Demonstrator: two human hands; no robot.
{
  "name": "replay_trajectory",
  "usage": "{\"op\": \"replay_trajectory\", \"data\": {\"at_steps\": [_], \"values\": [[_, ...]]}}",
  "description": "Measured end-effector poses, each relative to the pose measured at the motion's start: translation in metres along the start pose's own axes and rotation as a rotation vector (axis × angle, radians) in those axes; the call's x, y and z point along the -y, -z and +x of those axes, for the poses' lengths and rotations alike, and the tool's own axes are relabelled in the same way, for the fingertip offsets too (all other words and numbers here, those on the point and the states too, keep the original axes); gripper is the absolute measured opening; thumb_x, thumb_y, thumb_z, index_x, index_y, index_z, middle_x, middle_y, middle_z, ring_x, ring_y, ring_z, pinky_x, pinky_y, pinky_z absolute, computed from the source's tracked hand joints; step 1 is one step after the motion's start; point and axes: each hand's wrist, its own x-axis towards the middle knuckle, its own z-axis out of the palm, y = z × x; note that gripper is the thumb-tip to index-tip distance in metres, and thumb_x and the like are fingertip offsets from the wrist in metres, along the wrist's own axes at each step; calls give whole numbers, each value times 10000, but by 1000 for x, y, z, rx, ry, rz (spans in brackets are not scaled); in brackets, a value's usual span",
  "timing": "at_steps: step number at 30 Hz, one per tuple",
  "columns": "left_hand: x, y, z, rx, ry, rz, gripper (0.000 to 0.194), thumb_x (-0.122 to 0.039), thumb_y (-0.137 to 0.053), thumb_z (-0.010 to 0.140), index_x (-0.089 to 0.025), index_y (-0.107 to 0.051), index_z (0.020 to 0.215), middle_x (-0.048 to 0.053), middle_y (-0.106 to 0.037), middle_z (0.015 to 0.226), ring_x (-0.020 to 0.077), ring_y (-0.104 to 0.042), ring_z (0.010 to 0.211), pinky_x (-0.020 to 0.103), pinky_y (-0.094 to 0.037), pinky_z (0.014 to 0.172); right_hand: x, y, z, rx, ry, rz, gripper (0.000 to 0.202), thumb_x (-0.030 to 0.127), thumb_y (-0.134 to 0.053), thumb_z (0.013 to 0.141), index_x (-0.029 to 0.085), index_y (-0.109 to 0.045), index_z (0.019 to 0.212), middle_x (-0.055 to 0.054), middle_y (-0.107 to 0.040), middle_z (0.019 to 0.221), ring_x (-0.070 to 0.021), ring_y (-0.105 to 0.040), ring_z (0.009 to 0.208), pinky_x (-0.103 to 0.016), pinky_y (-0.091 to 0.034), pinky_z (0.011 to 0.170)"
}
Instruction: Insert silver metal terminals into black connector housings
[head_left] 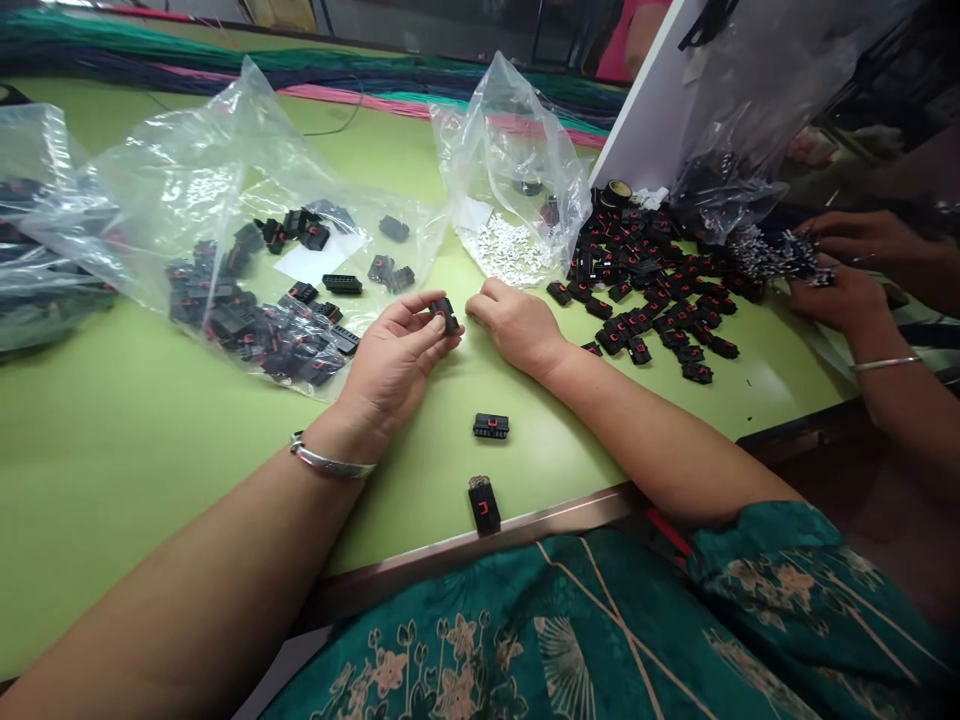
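Observation:
A small black connector housing [445,316] is pinched between the thumb and fingers of my left hand [397,350], above the green tabletop. Just right of it, my right hand [517,325] has its fingers curled and pressed together; whatever they may hold is hidden. Between my forearms lies a black connector with a red clip [491,427]. Closer to me, another connector [484,505] rests at the table's metal edge. Small white pieces [511,248] fill an opened clear bag [517,140] beyond my right hand.
A clear bag [187,170] with many black connectors spreads at left. A heap of black connectors [652,280] lies at right. Beside it, a co-worker's hands [847,285] hold a bundle of wires [780,255]. Coloured wires [300,70] run along the back; a white panel [652,100] stands upright.

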Motion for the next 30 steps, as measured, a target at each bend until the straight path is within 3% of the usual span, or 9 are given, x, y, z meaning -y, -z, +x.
{"op": "replay_trajectory", "data": {"at_steps": [5,10,12,15,22,30], "values": [[-3,2,0,25,51,-28,305,-148,-804,692,-190,-683,969,0,-687,829,119,-687,752,252,-545,777,-4,-1,0,-28,-34,74,230,131,-419,915,133,-644,959,-132,-635,1015,-209,-537,834,-316,-341,652],[-3,4,0,84,74,-21,352,-175,-824,690,-187,-687,1014,6,-697,848,131,-698,755,228,-530,698,-6,4,-6,-212,-106,749,99,126,-513,799,150,-608,790,-26,-619,757,-144,-531,702,-278,-431,675],[-2,3,-1,132,83,-22,351,-183,-819,705,-189,-688,1030,13,-701,832,134,-692,766,223,-522,679,-1,9,-11,-207,-125,1002,83,169,-529,797,151,-609,804,7,-593,707,-117,-512,644,-252,-436,624],[0,1,-3,182,94,-28,343,-185,-810,722,-183,-695,1045,29,-711,836,128,-675,768,219,-515,663,9,17,-18,-175,-129,1205,92,220,-554,805,152,-610,828,20,-582,712,-92,-504,619,-220,-430,575],[0,-2,-5,194,103,-35,358,-178,-810,719,-176,-711,1063,30,-711,856,117,-652,750,215,-516,651,16,17,-19,-188,-119,1329,103,258,-577,820,162,-604,841,2,-606,791,-100,-555,712,-207,-452,595],[2,2,-3,198,91,-27,355,-190,-817,710,-180,-719,1051,25,-715,850,106,-650,709,208,-523,665,16,12,-19,-199,-86,1193,95,246,-567,816,164,-615,823,-5,-618,798,-121,-551,750,-255,-466,704]]}}
